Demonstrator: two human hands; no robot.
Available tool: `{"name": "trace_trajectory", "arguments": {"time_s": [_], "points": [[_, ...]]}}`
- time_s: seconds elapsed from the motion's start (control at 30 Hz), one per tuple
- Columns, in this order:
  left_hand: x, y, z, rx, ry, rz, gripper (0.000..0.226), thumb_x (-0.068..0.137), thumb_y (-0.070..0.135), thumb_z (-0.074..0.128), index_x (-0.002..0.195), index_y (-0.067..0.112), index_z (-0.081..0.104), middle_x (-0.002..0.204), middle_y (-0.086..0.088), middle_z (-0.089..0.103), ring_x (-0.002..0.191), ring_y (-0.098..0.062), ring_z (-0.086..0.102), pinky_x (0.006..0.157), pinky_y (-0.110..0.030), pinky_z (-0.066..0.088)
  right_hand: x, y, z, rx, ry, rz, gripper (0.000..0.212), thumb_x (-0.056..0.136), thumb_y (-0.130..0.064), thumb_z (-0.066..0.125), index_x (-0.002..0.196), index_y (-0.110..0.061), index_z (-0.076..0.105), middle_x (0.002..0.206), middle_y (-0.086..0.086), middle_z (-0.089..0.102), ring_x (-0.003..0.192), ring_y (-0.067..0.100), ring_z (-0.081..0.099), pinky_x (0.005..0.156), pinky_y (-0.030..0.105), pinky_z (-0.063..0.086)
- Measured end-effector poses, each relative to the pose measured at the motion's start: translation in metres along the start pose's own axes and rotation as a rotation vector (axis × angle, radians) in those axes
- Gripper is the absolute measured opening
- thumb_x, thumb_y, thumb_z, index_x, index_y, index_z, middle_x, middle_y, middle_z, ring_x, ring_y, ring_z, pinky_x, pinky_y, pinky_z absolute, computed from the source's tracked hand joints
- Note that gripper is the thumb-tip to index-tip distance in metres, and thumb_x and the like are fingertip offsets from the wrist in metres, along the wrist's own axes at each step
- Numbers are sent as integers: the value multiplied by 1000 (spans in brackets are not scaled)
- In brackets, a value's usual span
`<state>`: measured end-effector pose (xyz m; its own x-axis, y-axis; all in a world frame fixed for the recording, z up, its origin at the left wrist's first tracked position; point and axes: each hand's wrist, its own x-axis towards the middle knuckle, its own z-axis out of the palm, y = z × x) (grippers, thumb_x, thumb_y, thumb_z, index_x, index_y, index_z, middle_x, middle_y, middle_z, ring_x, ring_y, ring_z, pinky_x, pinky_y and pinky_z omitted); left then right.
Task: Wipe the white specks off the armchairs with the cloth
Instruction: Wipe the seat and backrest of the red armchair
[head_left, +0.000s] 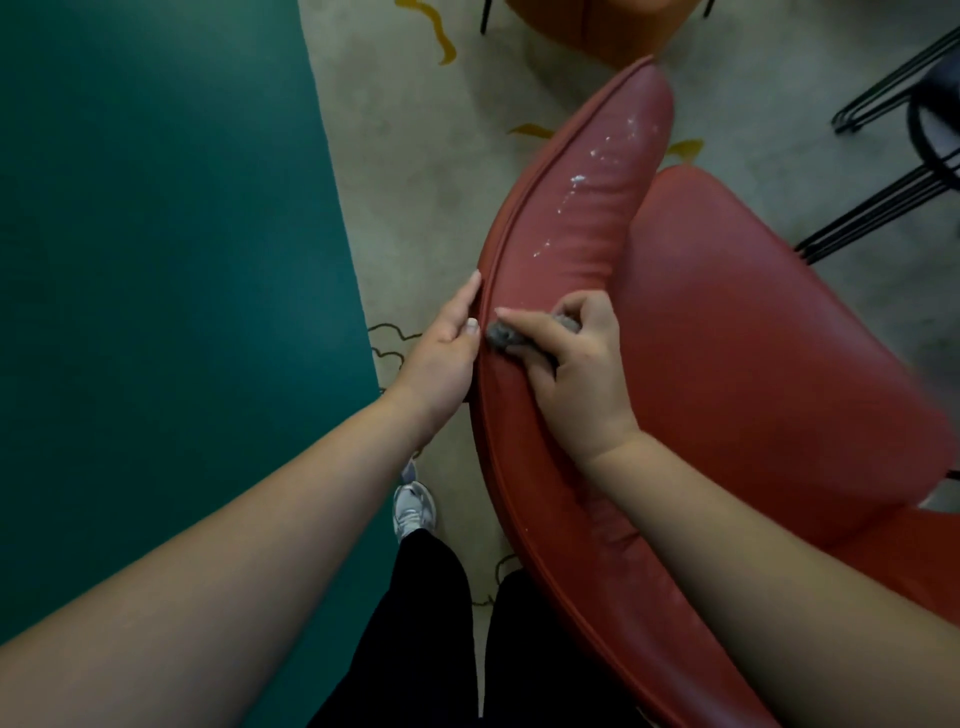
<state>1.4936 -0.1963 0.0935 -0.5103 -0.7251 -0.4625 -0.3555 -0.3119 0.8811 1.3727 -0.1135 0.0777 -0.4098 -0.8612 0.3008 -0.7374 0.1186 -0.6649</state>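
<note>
From the head camera we look down over a red leather armchair (737, 322) that fills the right half of the picture, its curved padded arm running from near us up toward the far middle. Our right hand (566, 364) lies on top of that arm, fingers curled round a small grey cloth (501, 335), which we press against the leather just beside the piped seam on the arm's left edge. A tuft of the cloth also pokes out above the knuckles.

Our left hand (441, 353) rests flat against the outer left side of the arm, fingers straight and together, the fingertips touching the piping; it holds nothing.

The white specks (576, 179) sit farther along the same arm, scattered in a loose line toward its far tip, well apart from the cloth.

To the left of the chair we see a pale rug (415, 171) with yellow squiggles, and beyond its edge a dark teal floor (156, 234). Near the bottom we see black trousers (426, 613) and one grey-white sneaker (413, 509) on the rug. At the far top an orange seat (592, 26) shows in part, and black wire chair legs (883, 208) stand at the far right.
</note>
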Motion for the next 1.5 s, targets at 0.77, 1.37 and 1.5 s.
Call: {"name": "trace_trajectory", "arguments": {"time_s": [0.77,1.37,1.5], "points": [[70,37,-12,135,-175,24,52,104,10,33,149,34,26,138,11,39,113,8,45,89,-7,38,49,13,15,-21,148,210,31,85,-27,60,114,-26,70,99,8,43,91,25,50,90,39,47],[120,71,30,521,70,61,48,104,25,31,149,40,26,139,-10,52,122,-29,50,91,-26,35,100,55,18,26,237,265,34,84,-26,59,116,-24,70,97,5,40,90,19,48,91,35,46],[119,67,33,593,127,80,47,104,27,31,148,44,26,138,-5,54,120,-30,50,91,-30,35,119,69,20,39,288,292,33,83,-19,64,116,-23,70,98,5,40,91,16,46,94,32,44]]}}
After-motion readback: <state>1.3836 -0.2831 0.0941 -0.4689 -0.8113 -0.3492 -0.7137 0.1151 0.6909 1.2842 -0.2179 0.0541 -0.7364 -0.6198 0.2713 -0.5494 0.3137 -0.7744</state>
